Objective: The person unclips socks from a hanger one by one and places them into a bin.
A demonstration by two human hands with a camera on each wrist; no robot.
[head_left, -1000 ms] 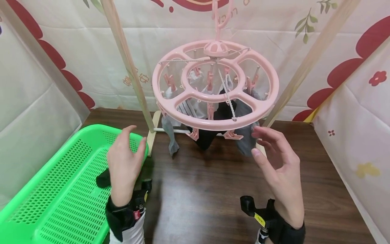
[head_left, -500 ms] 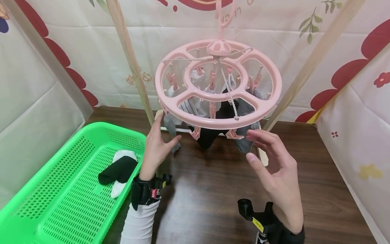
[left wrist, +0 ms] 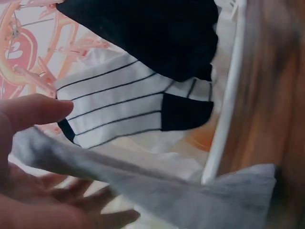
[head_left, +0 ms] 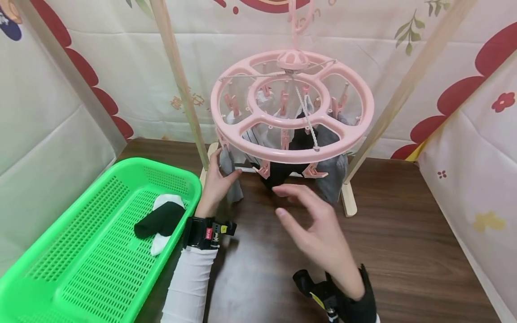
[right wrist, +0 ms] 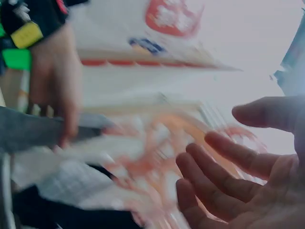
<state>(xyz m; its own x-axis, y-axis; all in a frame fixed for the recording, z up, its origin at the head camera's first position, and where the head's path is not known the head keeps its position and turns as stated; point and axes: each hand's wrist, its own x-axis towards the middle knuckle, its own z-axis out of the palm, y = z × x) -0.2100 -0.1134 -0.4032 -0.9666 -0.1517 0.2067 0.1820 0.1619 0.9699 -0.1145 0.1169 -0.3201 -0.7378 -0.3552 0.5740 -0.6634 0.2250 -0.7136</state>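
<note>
A grey sock (head_left: 233, 184) hangs from a clothespin on the left side of a round pink drying hanger (head_left: 278, 155). My left hand (head_left: 215, 190) is at this sock. In the left wrist view, the fingers spread behind the grey sock (left wrist: 157, 191) while the thumb stays apart in front, not pinching. My right hand (head_left: 319, 229) hovers below the hanger's front, holding nothing, thumb and fingers parted. A striped white sock (left wrist: 119, 102) and a black sock (left wrist: 152, 38) hang further in. A darker grey sock (head_left: 333, 179) hangs at the right.
A green basket (head_left: 36, 233) stands at the left, with a black sock (head_left: 159, 220) and a white sock (head_left: 161, 243) inside. Wooden posts (head_left: 177, 76) flank the hanger. A white bar (head_left: 246, 170) runs low behind it, above the brown tabletop (head_left: 412, 242).
My left hand has moved right from over the basket to the hanging grey sock, uncovering the socks in the basket. My right hand has moved left, away from the darker grey sock.
</note>
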